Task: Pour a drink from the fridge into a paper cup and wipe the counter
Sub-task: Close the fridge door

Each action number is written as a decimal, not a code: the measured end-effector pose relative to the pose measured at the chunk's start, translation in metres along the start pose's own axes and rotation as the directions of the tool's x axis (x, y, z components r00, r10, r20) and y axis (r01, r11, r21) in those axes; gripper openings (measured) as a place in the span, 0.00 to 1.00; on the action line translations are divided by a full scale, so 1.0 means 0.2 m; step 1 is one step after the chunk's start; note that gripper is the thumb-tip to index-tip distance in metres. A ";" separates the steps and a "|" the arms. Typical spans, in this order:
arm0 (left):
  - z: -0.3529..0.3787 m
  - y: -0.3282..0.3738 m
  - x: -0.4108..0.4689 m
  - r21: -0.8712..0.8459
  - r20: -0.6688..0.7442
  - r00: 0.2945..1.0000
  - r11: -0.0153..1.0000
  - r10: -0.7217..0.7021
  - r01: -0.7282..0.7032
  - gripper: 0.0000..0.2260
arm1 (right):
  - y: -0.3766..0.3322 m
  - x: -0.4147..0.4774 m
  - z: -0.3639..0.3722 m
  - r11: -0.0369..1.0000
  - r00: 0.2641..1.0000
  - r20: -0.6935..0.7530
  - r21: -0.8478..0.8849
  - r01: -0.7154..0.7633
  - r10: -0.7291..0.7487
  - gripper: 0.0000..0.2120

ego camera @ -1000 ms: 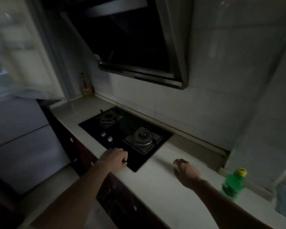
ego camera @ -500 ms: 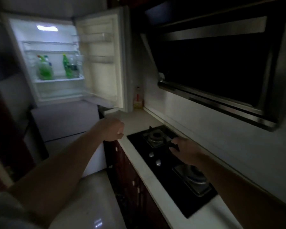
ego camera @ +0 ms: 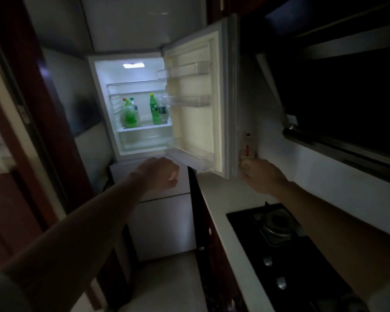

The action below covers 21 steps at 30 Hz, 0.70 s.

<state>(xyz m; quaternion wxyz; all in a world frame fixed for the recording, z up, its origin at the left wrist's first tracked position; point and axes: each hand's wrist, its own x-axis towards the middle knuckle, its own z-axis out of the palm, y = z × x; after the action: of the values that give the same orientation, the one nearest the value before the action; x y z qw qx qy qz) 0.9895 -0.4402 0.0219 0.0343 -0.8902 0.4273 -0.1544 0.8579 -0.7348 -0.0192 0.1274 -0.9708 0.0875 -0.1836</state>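
Item: fridge (ego camera: 104, 109), upper compartment lit, at 12 o'clock from me, its door (ego camera: 196, 104) swung wide to the right, inner face toward me. Contents, all on 1 shelf (ego camera: 144, 127): at 11 o'clock a stout green bottle (ego camera: 129, 114) standing upright, long axis vertical, cap up, with a smaller clear bottle (ego camera: 134, 105) just behind it; toward 1 o'clock on the same shelf a slim green bottle (ego camera: 154, 110), yellow cap, also upright and vertical, touching or just beside a clear bottle with a dark label (ego camera: 163, 110). Labels are present on each, but no brand or writing can be read in this dim, soft view. The 2 door racks look bare. My left hand (ego camera: 159, 174) hangs in front of the fridge's lower edge, fingers curled loosely into a half fist, gripping nothing I can see. My right hand (ego camera: 260, 174) is at 2 o'clock, curled at the bottom outer corner of the door; whether it actually grips the door edge I cannot tell. Just above that hand, a small bottle with a red label (ego camera: 248, 147) stands on the white counter (ego camera: 214, 194) against the wall. At 4 o'clock: black gas hob (ego camera: 286, 255), 1 burner in view and 2 knobs.
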 end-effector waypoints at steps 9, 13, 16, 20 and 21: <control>0.21 -0.33 0.43 0.119 0.008 0.996 0.988 0.093 -0.093 0.09 | -0.03 0.49 0.15 0.998 0.996 -0.068 -0.013 -0.058 0.057 0.03; 0.22 -0.47 0.71 0.012 -0.025 0.990 0.991 0.137 -0.136 0.07 | -0.01 0.69 0.16 0.991 0.983 -0.129 0.000 -0.134 0.133 0.11; 0.23 -0.47 0.91 0.012 -0.051 0.977 0.978 0.207 -0.206 0.09 | 0.03 0.80 0.20 0.985 0.971 -0.163 0.054 -0.167 0.173 0.12; 0.25 -0.36 1.18 0.054 -0.036 0.943 0.943 0.332 -0.330 0.15 | 0.13 0.90 0.25 0.976 0.954 -0.217 0.107 -0.188 0.208 0.13; 0.25 -0.34 1.25 0.077 -0.062 0.927 0.928 0.370 -0.365 0.16 | 0.17 0.93 0.26 0.975 0.948 -0.236 0.111 -0.191 0.213 0.14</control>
<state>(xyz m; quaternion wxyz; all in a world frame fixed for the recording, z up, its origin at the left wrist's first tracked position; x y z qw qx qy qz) 1.2029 -0.5937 0.0493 0.0748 -0.7863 0.5824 -0.1921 1.0439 -0.7959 -0.0130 0.1758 -0.9199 0.1934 -0.2925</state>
